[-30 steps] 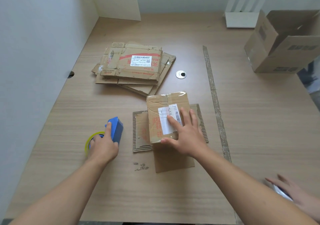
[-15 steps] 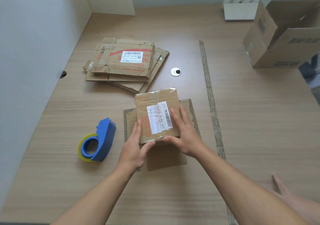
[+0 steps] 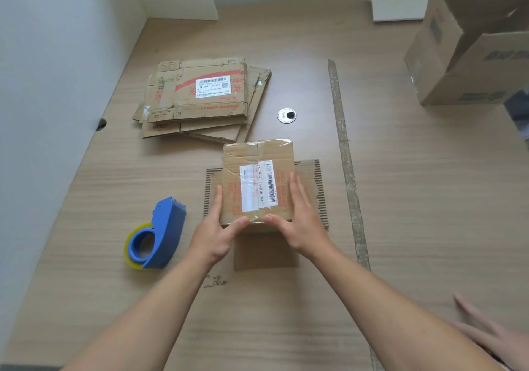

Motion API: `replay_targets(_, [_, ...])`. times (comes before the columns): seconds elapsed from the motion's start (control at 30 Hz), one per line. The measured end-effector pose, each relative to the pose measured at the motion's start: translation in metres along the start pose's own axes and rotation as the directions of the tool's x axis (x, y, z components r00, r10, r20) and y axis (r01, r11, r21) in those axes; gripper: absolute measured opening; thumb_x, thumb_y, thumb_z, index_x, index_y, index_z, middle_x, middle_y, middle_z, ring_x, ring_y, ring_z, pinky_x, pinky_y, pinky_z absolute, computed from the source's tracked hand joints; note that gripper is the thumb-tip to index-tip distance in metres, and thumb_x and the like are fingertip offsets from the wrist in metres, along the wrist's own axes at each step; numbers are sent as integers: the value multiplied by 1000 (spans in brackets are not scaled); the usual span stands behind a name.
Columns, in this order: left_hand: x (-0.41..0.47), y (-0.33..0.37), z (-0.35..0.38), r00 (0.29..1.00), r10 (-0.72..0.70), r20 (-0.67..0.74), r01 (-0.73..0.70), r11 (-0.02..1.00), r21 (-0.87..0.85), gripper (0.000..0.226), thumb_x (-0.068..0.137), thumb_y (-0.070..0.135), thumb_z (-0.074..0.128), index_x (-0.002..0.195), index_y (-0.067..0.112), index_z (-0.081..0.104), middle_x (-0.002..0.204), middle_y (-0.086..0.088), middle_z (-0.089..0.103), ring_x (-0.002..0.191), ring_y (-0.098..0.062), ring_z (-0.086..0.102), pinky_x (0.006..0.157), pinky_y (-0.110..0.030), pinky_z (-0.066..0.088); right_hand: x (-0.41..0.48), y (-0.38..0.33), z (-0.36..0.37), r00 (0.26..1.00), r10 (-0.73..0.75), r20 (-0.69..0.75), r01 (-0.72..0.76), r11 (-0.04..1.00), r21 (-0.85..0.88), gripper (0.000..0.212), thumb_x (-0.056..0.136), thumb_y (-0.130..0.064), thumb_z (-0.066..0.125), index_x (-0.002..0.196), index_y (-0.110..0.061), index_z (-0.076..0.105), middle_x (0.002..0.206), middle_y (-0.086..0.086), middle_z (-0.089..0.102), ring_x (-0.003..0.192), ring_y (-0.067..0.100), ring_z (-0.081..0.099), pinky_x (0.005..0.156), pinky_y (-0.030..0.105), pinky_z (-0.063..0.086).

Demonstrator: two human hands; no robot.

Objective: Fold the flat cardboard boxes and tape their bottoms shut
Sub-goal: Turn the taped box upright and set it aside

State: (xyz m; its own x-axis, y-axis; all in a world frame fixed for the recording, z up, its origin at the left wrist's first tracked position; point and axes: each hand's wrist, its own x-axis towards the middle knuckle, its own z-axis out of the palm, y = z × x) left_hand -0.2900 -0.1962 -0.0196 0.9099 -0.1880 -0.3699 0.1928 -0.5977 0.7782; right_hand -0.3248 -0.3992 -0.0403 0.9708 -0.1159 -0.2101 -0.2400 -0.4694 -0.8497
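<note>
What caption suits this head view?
On the table, left hand and right hand press against a taped box; tape dispenser lies to its left, flat boxes stacked behind.

Bright even daylight, soft shadows, wide-angle edge distortion

Hidden or cut off in your view

Your left hand and right hand cover the near edge of the small box, and its label is too small to read. The flat stack hides its lower sheets. The blue dispenser masks part of the tape roll. At the far right corner of the table, the big open box is cut off. At the near right corner, another person's hand is blurred and cropped.
</note>
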Motion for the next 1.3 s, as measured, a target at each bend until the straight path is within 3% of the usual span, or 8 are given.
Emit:
replay_targets(0.33, [7,1,-26,982,-56,181,109,949,-295,68,100,7,53,155,29,20,146,13,48,128,3,50,110,-23,39,5,15,-23,982,-34,185,-19,961,278,80,96,-23,63,150,-48,11,164,-21,0,140,-21,2,120,18,7])
replay_targets(0.5, [3,0,-11,990,-49,132,93,932,-351,75,95,28,62,155,35,20,151,19,42,131,6,45,113,-27,36,5,13,-23,982,23,185,-100,902,420,91,86,-32,69,150,-56,9,160,-21,24,144,-2,28,121,37,25])
replay_targets(0.63, [-1,-8,1,999,-25,28,33,951,-309,81,88,34,71,155,32,26,147,21,46,132,7,43,116,-30,32,-5,14,-8,993,92,67,-111,912,395,84,93,-35,67,156,-43,12,146,-35,37,134,-13,37,118,31,30])
replay_targets(0.73, [0,-14,1,999,-33,-1,31,942,-335,73,90,30,68,153,27,32,146,18,49,131,6,45,117,-31,33,-10,12,0,989,139,-39,-113,915,387,73,95,-35,64,155,-40,22,148,-24,43,133,-8,42,115,26,33])
replay_targets(0.8, [3,-16,-5,999,-37,18,41,936,-350,66,92,29,66,151,24,37,141,18,53,130,5,47,116,-32,34,-10,9,1,983,163,-80,-119,913,391,70,96,-34,63,155,-39,24,149,-19,44,136,-1,42,116,28,33])
replay_targets(0.97, [18,-19,-26,990,-4,140,49,948,-315,51,99,25,56,148,25,40,146,10,50,129,-2,50,111,-32,42,-8,3,2,976,198,-86,-146,899,413,66,98,-30,60,155,-36,25,134,-42,40,129,-13,41,117,26,31])
replay_targets(1.1, [17,-15,-26,963,49,263,29,958,-284,69,97,28,62,153,39,25,136,31,52,127,4,51,104,-24,44,0,-1,1,971,210,-112,-136,876,463,64,99,-25,60,154,-35,28,149,-19,44,132,-3,46,117,35,35])
replay_targets(1.3, [11,-12,-7,995,52,91,-18,939,-344,66,95,31,65,152,35,32,142,19,52,129,-4,51,110,-39,43,-3,-6,1,978,199,-61,-161,909,384,96,77,-55,72,154,-47,14,148,-23,44,133,0,45,116,36,34])
